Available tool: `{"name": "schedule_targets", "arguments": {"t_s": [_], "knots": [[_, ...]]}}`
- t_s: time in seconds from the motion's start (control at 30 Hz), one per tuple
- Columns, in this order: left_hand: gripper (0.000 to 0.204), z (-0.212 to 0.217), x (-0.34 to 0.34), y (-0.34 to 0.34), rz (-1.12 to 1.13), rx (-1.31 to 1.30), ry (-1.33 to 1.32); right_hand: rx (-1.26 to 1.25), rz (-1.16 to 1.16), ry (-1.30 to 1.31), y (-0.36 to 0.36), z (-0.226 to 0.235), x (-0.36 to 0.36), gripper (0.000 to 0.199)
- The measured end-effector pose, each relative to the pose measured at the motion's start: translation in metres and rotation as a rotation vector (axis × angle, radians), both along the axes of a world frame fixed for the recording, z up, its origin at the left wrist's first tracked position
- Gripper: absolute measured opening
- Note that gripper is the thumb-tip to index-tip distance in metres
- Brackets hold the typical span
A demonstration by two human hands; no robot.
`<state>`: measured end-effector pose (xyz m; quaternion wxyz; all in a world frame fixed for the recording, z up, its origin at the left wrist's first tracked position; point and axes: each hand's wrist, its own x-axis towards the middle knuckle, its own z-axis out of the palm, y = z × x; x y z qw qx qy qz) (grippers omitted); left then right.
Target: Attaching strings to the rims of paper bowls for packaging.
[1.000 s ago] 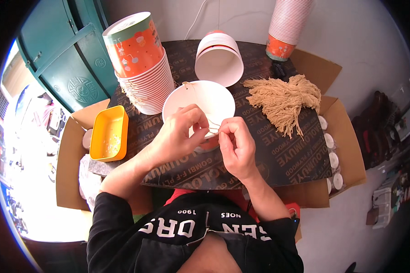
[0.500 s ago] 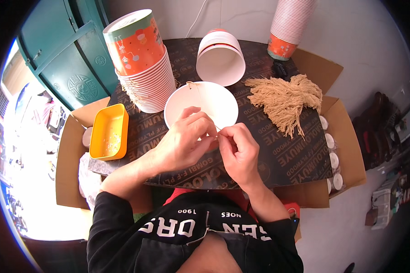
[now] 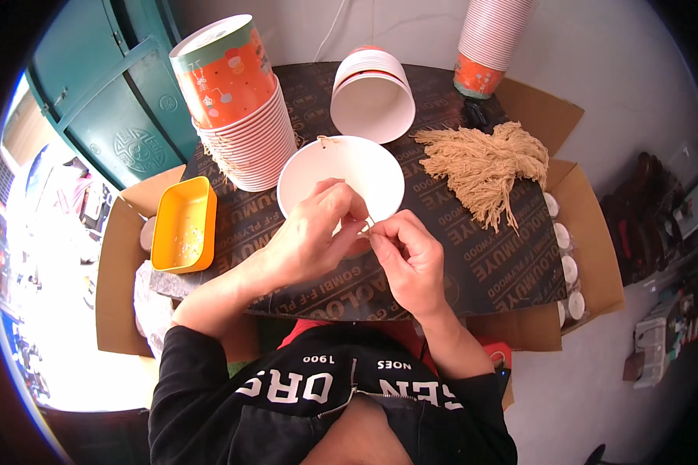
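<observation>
A white paper cup (image 3: 341, 174) is tipped with its open mouth toward me over the dark board (image 3: 488, 256). My left hand (image 3: 314, 232) grips its near rim. My right hand (image 3: 407, 260) pinches a thin tan string (image 3: 368, 226) right at that rim, fingertips touching the left hand. Another bit of string (image 3: 322, 141) sticks out at the cup's far rim. A pile of tan strings (image 3: 485, 163) lies to the right of the cup.
A leaning stack of orange-and-white cups (image 3: 236, 101) stands at the back left, a second stack (image 3: 372, 89) lies on its side behind the cup, a third (image 3: 488, 43) stands at the back right. An orange tray (image 3: 182, 225) sits left. Cardboard boxes (image 3: 589, 232) flank the board.
Both hands have drawn closer together at the cup's near rim. The cup has tipped a little and the right fingertips now pinch the string against the left hand.
</observation>
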<state>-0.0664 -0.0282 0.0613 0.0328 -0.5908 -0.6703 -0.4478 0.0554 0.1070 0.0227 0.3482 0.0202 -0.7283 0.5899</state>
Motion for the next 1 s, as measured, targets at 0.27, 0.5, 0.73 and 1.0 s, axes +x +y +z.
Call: {"name": "schedule_targets", "arguments": {"t_s": [0.27, 0.5, 0.73, 1.0], "knots": [[0.023, 0.008, 0.009, -0.006, -0.006, -0.039, 0.274, -0.021, -0.016, -0.013, 0.0, -0.001, 0.0, 0.003], [0.022, -0.004, 0.001, -0.002, -0.026, -0.003, 0.34, -0.001, -0.033, 0.003, 0.001, -0.005, -0.002, 0.005], [0.024, -0.003, 0.006, -0.006, -0.007, -0.028, 0.364, 0.214, -0.274, 0.045, 0.017, -0.014, -0.009, 0.006], [0.019, -0.003, 0.004, -0.009, -0.026, -0.054, 0.411, 0.374, -0.38, 0.084, 0.021, -0.02, -0.014, 0.006]]}}
